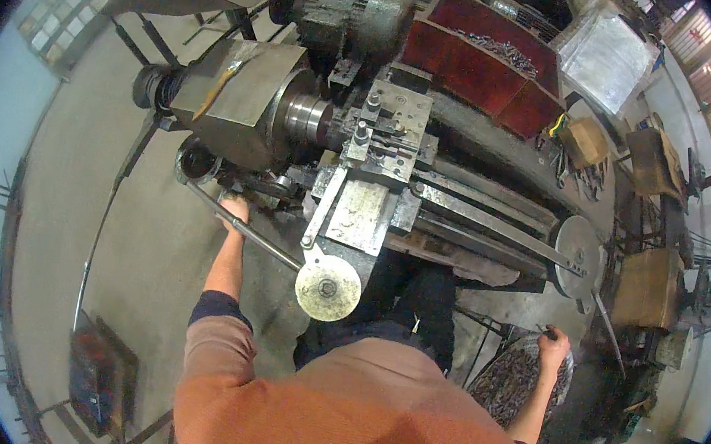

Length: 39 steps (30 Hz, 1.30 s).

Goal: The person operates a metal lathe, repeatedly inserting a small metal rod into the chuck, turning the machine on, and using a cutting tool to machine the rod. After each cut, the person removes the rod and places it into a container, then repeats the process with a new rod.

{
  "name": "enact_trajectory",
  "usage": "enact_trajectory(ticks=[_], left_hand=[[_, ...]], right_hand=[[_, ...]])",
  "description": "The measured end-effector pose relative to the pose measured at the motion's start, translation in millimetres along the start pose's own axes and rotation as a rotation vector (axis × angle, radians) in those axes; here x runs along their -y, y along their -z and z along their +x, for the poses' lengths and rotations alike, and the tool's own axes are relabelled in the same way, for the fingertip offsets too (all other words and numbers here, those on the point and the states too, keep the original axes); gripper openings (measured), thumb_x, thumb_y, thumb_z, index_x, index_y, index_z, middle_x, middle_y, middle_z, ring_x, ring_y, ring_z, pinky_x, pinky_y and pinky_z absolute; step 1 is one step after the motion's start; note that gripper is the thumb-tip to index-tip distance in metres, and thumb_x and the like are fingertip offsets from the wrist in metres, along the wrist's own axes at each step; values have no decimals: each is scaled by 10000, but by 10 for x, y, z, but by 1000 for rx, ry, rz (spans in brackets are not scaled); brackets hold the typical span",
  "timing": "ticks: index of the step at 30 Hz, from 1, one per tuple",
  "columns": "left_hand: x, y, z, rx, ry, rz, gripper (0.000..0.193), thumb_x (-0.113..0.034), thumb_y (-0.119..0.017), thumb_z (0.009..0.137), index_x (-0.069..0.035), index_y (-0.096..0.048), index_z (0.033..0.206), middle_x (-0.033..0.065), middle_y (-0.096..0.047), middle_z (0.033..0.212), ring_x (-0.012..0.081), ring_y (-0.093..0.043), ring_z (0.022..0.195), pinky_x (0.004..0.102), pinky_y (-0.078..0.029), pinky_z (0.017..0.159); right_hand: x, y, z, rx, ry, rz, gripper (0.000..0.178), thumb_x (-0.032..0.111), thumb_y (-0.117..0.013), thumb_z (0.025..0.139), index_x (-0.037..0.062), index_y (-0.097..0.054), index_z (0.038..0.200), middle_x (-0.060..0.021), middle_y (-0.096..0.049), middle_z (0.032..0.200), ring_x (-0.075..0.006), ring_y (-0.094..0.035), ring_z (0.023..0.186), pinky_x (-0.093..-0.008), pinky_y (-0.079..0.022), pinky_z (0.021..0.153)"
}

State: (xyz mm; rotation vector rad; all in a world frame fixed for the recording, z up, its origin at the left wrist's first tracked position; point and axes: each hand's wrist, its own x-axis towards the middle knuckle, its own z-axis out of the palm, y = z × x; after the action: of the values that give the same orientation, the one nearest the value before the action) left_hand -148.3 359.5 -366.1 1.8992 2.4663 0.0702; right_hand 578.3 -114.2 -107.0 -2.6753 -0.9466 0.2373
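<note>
A small metal lathe (382, 129) stands in front of me, with a steel chuck (306, 119) on its headstock and a tool post (363, 132) on the slide. My left hand (236, 209) reaches in low under the headstock, beside a long metal lever (258, 240). Its fingers are mostly hidden by the machine. Out to the right, my right hand (553, 351) is closed with a small dark piece (548, 332) showing at its fingertips; the kind is too small to make out. Below that hand is a wide container of small metal parts (516, 382).
A dark red tray (475, 70) holding small metal pieces sits behind the lathe, near an electric motor (351, 18). A brush (218, 90) lies on the headstock cover. A round disc (579, 258) and a pale round plate (328, 288) project toward me. Tools (581, 176) lie at right.
</note>
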Motion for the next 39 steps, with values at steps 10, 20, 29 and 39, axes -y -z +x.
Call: enact_trajectory(ticks=[10, 20, 29, 39], left_hand=[[-63, 1081, -393, 109, -109, -158, 299, -233, -539, 771, -64, -548, 1017, 202, -614, 950, 355, -593, 879, 450, -465, 743], [724, 3073, -544, -198, -198, -333, 356, -179, -542, 804, -79, -547, 1145, 163, -632, 882, 297, -612, 788, 381, -476, 691], [2137, 3241, -797, -355, 157, -21, 404, -382, -470, 864, -35, -553, 1054, 172, -598, 982, 343, -570, 880, 438, -435, 765], [1552, 3344, -1459, -383, 290, -22, 485, -519, -542, 769, -38, -598, 806, 171, -624, 770, 352, -604, 753, 451, -463, 666]], right_hand=[[1066, 790, 328, -178, 362, 79, 357, 67, -606, 594, -7, -629, 943, -184, -636, 818, -287, -623, 784, -342, -473, 729], [4199, 703, 383, -82, 1316, 311, 412, 182, -699, 546, 73, -629, 938, -119, -615, 964, -300, -560, 904, -376, -454, 792], [5805, 5, 65, 48, 1341, -174, 317, 283, -641, 510, 8, -653, 666, -189, -622, 683, -311, -627, 684, -371, -510, 677], [5833, -64, 137, 184, 1295, -188, 307, 253, -634, 532, 23, -660, 734, -179, -638, 764, -316, -630, 748, -375, -511, 699]])
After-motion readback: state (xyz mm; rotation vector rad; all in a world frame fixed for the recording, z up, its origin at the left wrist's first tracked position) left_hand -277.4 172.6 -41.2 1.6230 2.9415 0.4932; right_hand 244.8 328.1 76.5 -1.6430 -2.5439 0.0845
